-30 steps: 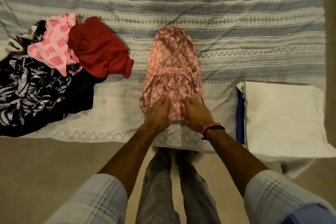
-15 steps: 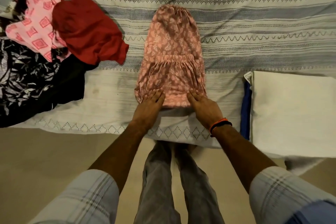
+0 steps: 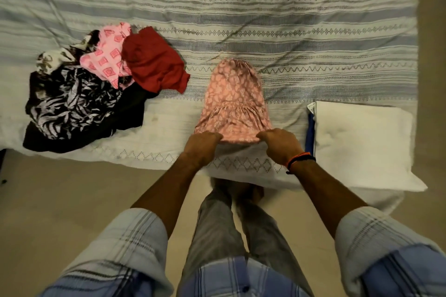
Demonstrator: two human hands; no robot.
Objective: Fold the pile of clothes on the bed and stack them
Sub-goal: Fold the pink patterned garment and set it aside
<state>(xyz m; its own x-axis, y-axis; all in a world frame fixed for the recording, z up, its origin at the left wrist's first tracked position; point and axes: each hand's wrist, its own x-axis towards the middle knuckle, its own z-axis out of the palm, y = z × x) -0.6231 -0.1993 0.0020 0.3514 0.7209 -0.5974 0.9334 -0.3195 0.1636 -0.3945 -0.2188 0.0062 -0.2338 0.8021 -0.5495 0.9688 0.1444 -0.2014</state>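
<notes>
Folded: white stack (image 3: 362, 137), right. In progress: pink garment (image 3: 233, 103), hem pinched by left hand (image 3: 202, 142) and right hand (image 3: 277, 142), fingers curled. Unfolded: pile (image 3: 96, 89), upper left.

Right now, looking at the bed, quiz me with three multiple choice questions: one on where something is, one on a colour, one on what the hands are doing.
1. Where is the unfolded pile of clothes?
A. left of the pink printed garment
B. on the white folded cloth
C. on the floor

2. What colour is the garment on the pile's right edge?
A. green
B. dark red
C. yellow

3. What are both hands doing?
A. hanging idle
B. gripping the pink garment's near hem
C. lifting the pile

Answers: 1 A, the pink printed garment lies to its right. 2 B, the dark red garment. 3 B, left hand and right hand curl on the hem.
</notes>
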